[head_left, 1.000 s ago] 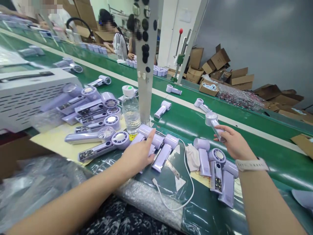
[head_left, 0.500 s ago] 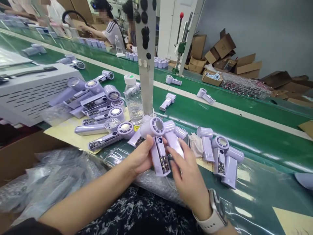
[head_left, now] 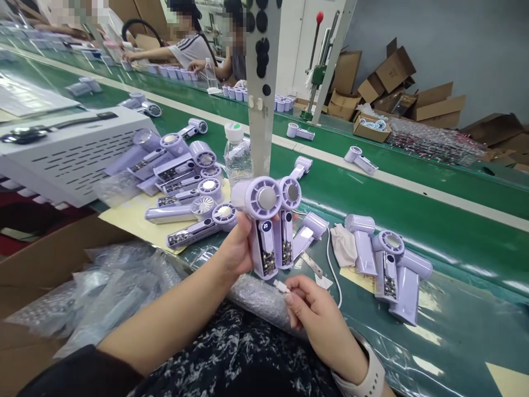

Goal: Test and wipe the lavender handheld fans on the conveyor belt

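My left hand (head_left: 237, 248) is closed around two lilac handheld fans, held upright side by side. The nearer handheld fan (head_left: 260, 248) has a lit display reading about 20 and a bared circuit board in its handle. Just behind it to the right is the second handheld fan (head_left: 286, 237), its board bared too. Below them my right hand (head_left: 309, 309) pinches a white cable plug (head_left: 281, 286), apart from the fans. Another lilac fan (head_left: 309, 234) lies on the bench behind, near the white cable (head_left: 330, 259) and a small metal strip (head_left: 312, 264).
Several fans (head_left: 192, 231) are piled on yellow paper at left, beside a white vented box (head_left: 82, 160). A water bottle (head_left: 237, 160) stands by the metal post (head_left: 260, 127). More fans (head_left: 363, 242) lie at right. Across the green conveyor (head_left: 330, 176), people (head_left: 194, 49) sit working.
My left hand now holds two fans upright, the second brought in beside the first. My right hand has moved down from the fans and grips the cable plug. The nearer fan's display shows digits.
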Demonstrator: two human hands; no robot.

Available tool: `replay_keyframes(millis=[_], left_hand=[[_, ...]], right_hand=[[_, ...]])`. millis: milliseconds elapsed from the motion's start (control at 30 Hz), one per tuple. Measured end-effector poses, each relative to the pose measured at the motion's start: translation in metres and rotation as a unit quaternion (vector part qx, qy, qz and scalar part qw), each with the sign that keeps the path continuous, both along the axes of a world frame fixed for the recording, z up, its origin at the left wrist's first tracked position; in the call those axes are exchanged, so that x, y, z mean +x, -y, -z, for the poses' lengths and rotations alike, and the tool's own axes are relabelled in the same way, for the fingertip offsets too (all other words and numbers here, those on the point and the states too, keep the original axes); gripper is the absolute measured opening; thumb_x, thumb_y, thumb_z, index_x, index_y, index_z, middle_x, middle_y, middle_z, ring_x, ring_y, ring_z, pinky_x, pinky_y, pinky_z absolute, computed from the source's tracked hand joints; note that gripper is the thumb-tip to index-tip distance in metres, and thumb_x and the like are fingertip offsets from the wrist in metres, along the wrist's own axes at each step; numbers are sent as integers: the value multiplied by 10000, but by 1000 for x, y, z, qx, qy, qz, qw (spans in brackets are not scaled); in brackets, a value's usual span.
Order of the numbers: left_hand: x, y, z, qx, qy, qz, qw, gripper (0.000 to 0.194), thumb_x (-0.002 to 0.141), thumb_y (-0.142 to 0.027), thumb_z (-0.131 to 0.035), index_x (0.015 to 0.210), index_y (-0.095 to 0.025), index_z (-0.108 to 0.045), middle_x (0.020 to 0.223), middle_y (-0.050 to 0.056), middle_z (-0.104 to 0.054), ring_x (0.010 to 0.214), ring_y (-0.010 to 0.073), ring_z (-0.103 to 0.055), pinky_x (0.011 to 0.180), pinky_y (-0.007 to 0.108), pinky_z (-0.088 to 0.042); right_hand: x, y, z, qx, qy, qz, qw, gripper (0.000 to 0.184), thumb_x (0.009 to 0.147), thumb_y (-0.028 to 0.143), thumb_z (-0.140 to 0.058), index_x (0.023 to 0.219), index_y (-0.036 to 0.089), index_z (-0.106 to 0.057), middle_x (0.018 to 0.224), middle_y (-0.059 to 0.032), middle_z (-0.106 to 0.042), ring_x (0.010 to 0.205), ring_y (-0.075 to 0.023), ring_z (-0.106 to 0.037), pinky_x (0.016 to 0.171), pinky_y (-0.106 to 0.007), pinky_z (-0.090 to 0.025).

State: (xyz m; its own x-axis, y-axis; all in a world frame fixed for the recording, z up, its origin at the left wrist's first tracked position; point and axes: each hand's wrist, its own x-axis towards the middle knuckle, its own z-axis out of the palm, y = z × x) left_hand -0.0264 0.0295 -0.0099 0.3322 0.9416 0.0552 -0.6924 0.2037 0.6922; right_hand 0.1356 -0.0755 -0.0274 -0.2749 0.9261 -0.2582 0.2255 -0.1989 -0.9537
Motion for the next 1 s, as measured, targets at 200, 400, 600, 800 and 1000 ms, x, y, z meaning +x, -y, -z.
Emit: replay_keyframes(millis=[200, 400, 600, 800, 1000], left_hand=[[28, 1, -14, -13, 69, 11, 998, 696, 580, -879, -708, 689, -196, -638, 1000, 87, -773, 1085, 361, -721, 850, 464, -631], [37, 5, -13, -14, 40, 11, 999, 751, 505, -916, -704, 660, -185, -629, 847, 101, -772, 967, 347, -748, 762, 437, -642], [39, 11, -8, 7, 38, -9, 999, 727, 545, -896, -698, 645, -178, -652, 856, 90, -770, 965, 336, -748, 772, 414, -639], [42, 14, -6, 27, 42, -49, 998, 720, 557, -900, -688, 635, -185, -672, 892, 91, -779, 1016, 334, -738, 822, 404, -630], [37, 13, -15, -81, 116, -26, 990, 712, 614, -887, -671, 634, -182, -573, 1080, 96, -767, 1004, 301, -742, 857, 431, -627]], right_hand=[[-8, 3, -10, 12, -111, 82, 990, 437, 974, 596, -564, 938, 171, -655, 537, 44, -531, 510, -121, -496, 536, -242, -391], [-8, 6, -7, 22, -138, 70, 988, 450, 982, 604, -562, 837, 180, -610, 489, 73, -454, 458, -92, -405, 503, -234, -312], [-23, 14, 1, 1, -192, 146, 970, 505, 945, 688, -554, 815, 200, -560, 471, 108, -327, 408, -81, -284, 418, -221, -222], [-20, 12, 0, 73, -87, 127, 985, 412, 1047, 549, -447, 852, 209, -574, 685, 6, -560, 640, -145, -523, 618, -267, -424], [-13, 13, -5, 200, -33, 115, 972, 321, 1076, 427, -391, 937, 232, -605, 1027, -58, -623, 940, -201, -578, 844, -319, -462]])
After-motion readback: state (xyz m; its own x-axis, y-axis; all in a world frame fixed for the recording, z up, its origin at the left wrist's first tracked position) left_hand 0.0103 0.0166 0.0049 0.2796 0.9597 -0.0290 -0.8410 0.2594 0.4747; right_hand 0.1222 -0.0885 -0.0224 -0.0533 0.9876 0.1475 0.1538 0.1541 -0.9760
